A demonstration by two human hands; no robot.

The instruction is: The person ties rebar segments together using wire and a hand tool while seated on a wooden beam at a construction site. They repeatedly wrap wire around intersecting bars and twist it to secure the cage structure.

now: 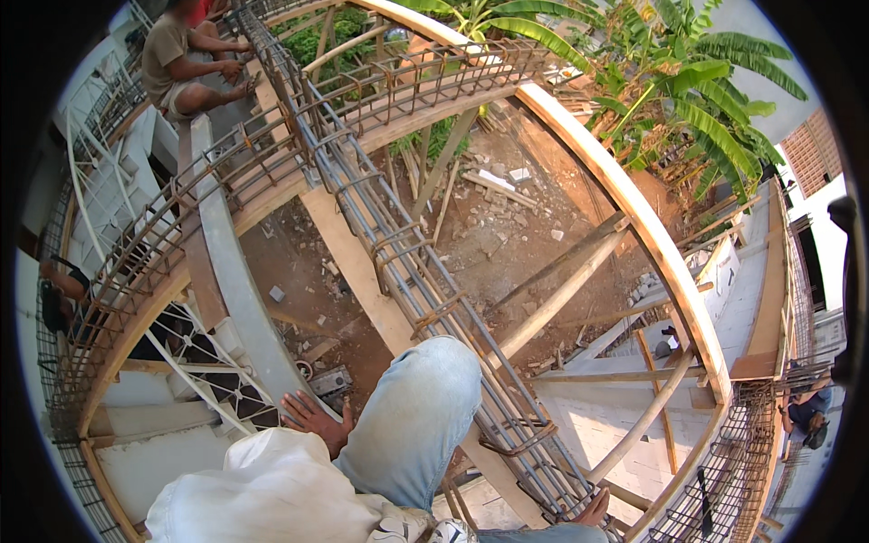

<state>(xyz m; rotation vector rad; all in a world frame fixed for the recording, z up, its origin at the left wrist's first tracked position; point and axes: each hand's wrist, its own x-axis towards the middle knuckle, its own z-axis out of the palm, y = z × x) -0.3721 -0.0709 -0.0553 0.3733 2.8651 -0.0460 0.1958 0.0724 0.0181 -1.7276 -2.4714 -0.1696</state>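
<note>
My left hand [317,422] is open, its fingers spread and palm down at the near end of a curved grey concrete beam [256,317]. Nothing is held in it. Beside that hand rises my bent knee in faded blue jeans [412,416]. A long rebar cage [398,240], steel bars tied with square stirrups, runs from the far left past my knee to the lower right. Near its close end lies bare skin [593,509] that looks like my foot beyond a jeans leg. I cannot see my right hand.
Curved wooden formwork [625,181] arcs around an open drop to rubble-strewn soil [489,226]. Timber props [561,294] slant across it. Another person [186,63] sits at the far left; one more [806,416] is at the right edge. Banana plants [706,100] stand at the back right.
</note>
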